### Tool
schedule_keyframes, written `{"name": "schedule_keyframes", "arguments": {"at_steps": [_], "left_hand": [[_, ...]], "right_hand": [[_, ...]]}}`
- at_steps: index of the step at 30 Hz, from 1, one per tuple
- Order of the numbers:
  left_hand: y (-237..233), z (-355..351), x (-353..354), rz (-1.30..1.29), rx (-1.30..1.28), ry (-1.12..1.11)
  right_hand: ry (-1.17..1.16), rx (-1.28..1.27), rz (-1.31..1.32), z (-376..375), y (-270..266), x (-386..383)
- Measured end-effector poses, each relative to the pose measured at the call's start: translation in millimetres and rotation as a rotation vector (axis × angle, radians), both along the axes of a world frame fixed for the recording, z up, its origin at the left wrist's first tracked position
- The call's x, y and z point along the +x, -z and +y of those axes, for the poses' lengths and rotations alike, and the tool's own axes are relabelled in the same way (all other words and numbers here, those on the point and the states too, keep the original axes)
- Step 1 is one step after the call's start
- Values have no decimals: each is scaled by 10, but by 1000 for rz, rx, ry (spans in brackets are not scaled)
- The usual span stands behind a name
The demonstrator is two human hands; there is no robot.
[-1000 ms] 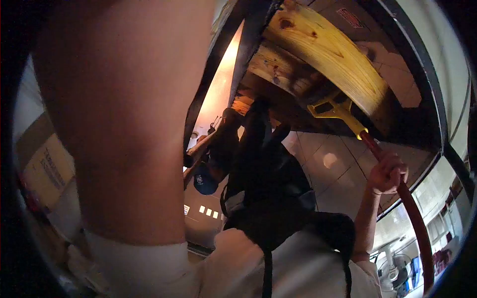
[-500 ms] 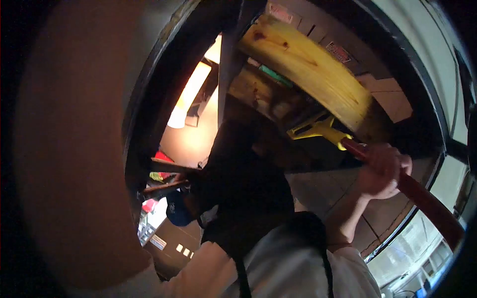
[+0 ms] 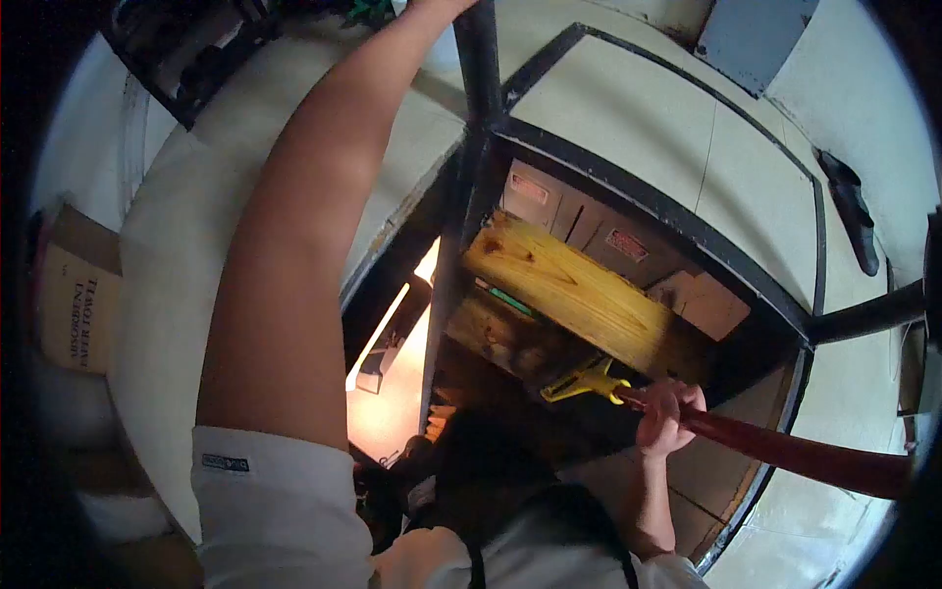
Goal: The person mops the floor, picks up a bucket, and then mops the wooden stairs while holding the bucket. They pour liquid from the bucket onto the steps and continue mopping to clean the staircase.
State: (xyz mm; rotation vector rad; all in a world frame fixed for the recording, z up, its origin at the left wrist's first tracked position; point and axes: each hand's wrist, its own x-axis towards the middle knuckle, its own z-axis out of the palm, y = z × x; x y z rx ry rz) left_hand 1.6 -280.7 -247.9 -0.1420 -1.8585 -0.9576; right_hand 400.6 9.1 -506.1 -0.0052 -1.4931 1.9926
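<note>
Clock positions taken about the centre of the head view. Right hand (image 3: pixel 671 417) at 4 o'clock: fingers closed around the red handle (image 3: pixel 795 450), near its upper end. Handle runs from the grip out toward 4 o'clock, to the edge of the view. Yellow head (image 3: pixel 597 381) fixed to its other end, on the 10 o'clock side of the hand; lies just beside the wooden beam (image 3: pixel 579 294), contact between the two cannot be told. Beam at 3 o'clock, knotted, slanting from 11 toward 4 o'clock within a dark frame (image 3: pixel 667 221).

Left hand (image 3: pixel 446 5) at 12 o'clock, arm stretched up; hand sits at the dark post (image 3: pixel 479 74), mostly cut off by the upper edge. Grip there cannot be told.

Surroundings: green strip (image 3: pixel 505 298) along the beam's 8 o'clock side; red-and-white label (image 3: pixel 626 245) at 2 o'clock; paper-towel carton (image 3: pixel 83 304) at 9 o'clock, lettering turned sideways.
</note>
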Motion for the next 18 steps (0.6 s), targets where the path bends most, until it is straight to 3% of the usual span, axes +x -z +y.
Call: {"name": "schedule_keyframes", "arguments": {"at_steps": [4, 6, 8, 9, 11, 13, 14, 18], "left_hand": [[52, -372, 9, -41, -83, 353], [-9, -745, -39, -449, 298, 645], [19, -1043, -250, -882, 201, 671], [0, -1178, -489, -1071, -92, 536], [184, -1215, -669, -1105, -382, 310], [560, -1054, -609, -846, -365, 172], [598, -1051, -655, -810, -311, 287], [562, -1101, -904, -975, -353, 371]], "right_hand": [[-1, -3, 60, 15, 1, -6], [68, -46, 29, -2, -12, -34], [76, -22, 26, -18, -35, -24], [75, -20, 48, -18, -45, -48], [64, -15, 87, -18, -32, -71], [67, -26, 65, -6, 5, -49], [74, -34, 53, -19, 19, -36], [95, -46, 55, -158, 26, 16]]}}
